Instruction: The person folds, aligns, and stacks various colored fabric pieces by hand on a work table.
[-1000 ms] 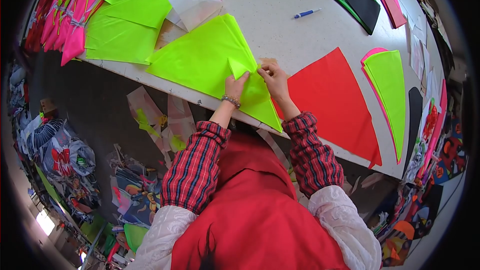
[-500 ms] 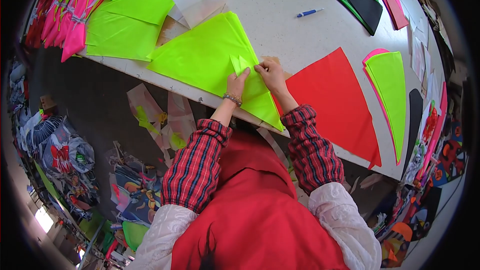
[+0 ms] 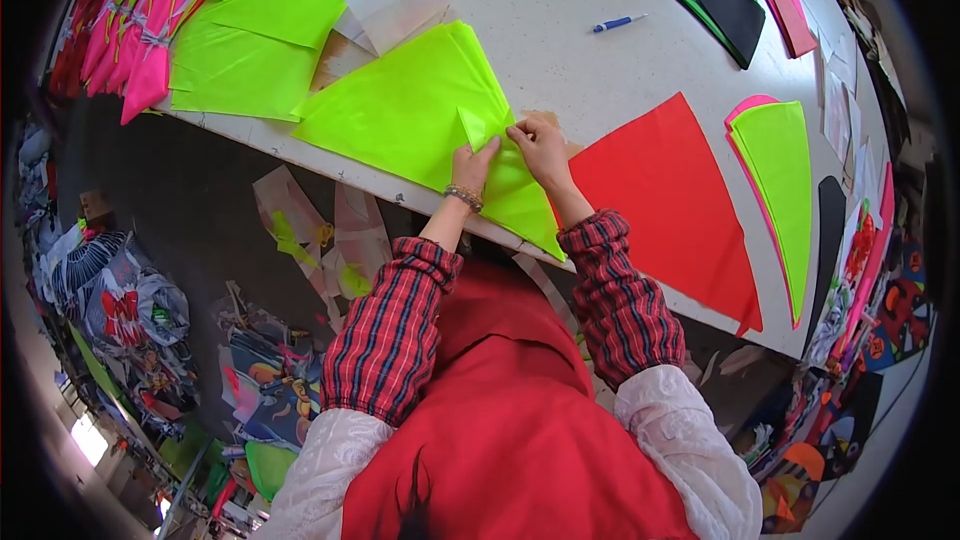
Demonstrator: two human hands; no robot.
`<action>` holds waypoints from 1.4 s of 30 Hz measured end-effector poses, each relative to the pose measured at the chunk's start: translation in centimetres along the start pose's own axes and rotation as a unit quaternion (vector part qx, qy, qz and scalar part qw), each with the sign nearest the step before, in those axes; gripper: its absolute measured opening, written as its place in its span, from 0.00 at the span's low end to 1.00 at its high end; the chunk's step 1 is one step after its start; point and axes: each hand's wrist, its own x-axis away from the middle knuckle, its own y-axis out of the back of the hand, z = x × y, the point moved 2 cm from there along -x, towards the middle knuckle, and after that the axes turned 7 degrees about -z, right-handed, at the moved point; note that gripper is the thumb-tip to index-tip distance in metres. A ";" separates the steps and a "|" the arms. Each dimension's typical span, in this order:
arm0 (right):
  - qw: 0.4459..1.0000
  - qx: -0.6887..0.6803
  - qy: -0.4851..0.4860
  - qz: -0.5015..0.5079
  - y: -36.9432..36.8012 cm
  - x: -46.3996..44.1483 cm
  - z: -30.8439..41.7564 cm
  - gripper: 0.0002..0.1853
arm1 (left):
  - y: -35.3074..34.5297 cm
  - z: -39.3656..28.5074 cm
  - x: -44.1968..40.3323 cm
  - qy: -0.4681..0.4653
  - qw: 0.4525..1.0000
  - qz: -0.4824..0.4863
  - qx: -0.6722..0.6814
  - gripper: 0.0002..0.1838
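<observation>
A stack of neon yellow fabric panels (image 3: 400, 105) lies at the table's front edge, cut to a fan-like wedge. My left hand (image 3: 472, 168) is closed on a turned-up fold of this fabric, its thumb on top. Close to its right, my right hand (image 3: 541, 150) pinches the fabric at the stack's right edge, thumb against fingertips. How many layers the fingers hold is hidden. A red fabric panel (image 3: 660, 210) lies flat just right of my right hand.
More yellow panels (image 3: 245, 65) and tied pink bundles (image 3: 150, 60) lie at the left. A blue pen (image 3: 613, 25) and green and black pieces (image 3: 700, 0) are farther back. A yellow-and-pink stack (image 3: 775, 190) lies right. Fabric heaps (image 3: 130, 310) fill the floor at left.
The turned-up yellow fold between my hands has shifted and looks flatter on its right side. Both hands keep nearly the same place and grip.
</observation>
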 end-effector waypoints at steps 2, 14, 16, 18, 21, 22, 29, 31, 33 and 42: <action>0.999 -0.005 0.037 -0.022 0.7 0.0 1.1 0.10 | 0.0 -0.2 -0.1 0.009 1.000 0.002 0.019 0.14; 0.999 -0.016 -0.022 0.016 -0.3 0.0 -0.3 0.09 | -0.1 0.4 -0.3 -0.048 0.998 -0.002 -0.043 0.12; 0.998 -0.040 0.040 -0.026 0.1 0.0 0.1 0.09 | -0.1 0.3 -0.3 -0.026 1.000 -0.001 -0.017 0.12; 0.996 -0.078 -0.034 -0.005 1.2 0.1 1.1 0.08 | 0.0 0.2 -0.4 -0.017 1.000 -0.005 -0.012 0.12; 0.947 -0.183 -0.258 0.057 3.4 1.0 4.0 0.08 | -0.1 0.3 -0.3 -0.005 1.000 -0.014 -0.021 0.14; 0.947 -0.183 -0.258 0.055 3.3 0.9 3.6 0.08 | -0.2 0.4 -0.2 -0.002 1.000 -0.014 -0.024 0.14; 0.998 -0.026 -0.058 0.007 0.8 0.5 -0.3 0.09 | -0.2 0.2 -0.1 -0.027 0.999 -0.016 -0.017 0.14; 0.999 -0.030 -0.002 -0.039 1.2 0.8 0.3 0.09 | -0.1 0.2 -0.2 -0.023 0.999 -0.020 -0.018 0.14; 0.996 -0.072 -0.056 -0.025 1.7 0.8 1.1 0.09 | -0.1 0.3 -0.5 -0.026 0.999 -0.020 -0.029 0.14; 0.990 0.002 -0.128 0.063 0.1 0.0 0.7 0.08 | -0.3 0.0 -0.1 -0.044 0.998 -0.018 -0.042 0.13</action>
